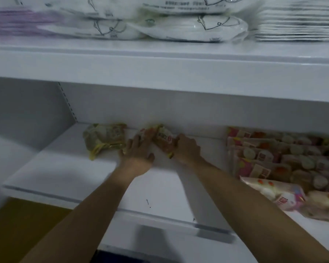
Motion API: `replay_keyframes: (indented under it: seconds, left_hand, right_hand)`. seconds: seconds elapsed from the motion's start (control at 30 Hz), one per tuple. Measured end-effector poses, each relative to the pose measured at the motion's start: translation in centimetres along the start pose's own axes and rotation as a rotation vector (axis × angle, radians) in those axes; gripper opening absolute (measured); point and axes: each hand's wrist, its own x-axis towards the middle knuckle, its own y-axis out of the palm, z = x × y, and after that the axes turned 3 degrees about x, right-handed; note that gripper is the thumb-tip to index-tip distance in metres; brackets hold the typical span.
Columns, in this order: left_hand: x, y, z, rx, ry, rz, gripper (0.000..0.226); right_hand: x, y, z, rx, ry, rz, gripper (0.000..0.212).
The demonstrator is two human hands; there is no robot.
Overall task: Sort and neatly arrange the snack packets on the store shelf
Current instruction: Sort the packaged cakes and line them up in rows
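Note:
On the white lower shelf (pixel 65 173), near its back wall, both my hands hold one yellow-green snack packet (pixel 162 136). My left hand (pixel 139 149) lies over its left end with fingers stretched along it. My right hand (pixel 186 149) grips its right end, fingers curled round it. A second yellow-green packet (pixel 103 139) lies just to the left, apart from my hands. The frame is blurred, so the printing on the packets is unreadable.
Several pink and white snack packets (pixel 273 160) lie in overlapping rows on the right of the shelf, one (pixel 273 192) near the front edge. The upper shelf (pixel 160 69) carries white plastic-wrapped packs (pixel 188 29). A slotted upright (pixel 67 103) stands at the back left.

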Motion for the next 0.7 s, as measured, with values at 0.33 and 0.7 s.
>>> replay_keyframes:
  seconds: [0.33,0.7]
  left_hand:
    - [-1.2,-0.3,-7.0,-1.460,-0.525,0.189,0.039]
    - [-4.2,-2.8,-17.2,-1.465,-0.068,0.106,0.029]
  right_hand:
    - [-8.3,-1.0,-3.0,0.874,0.048,-0.300,0.015]
    - [-15.2,-11.6,-6.2,0.836,-0.081,-0.245,0.025]
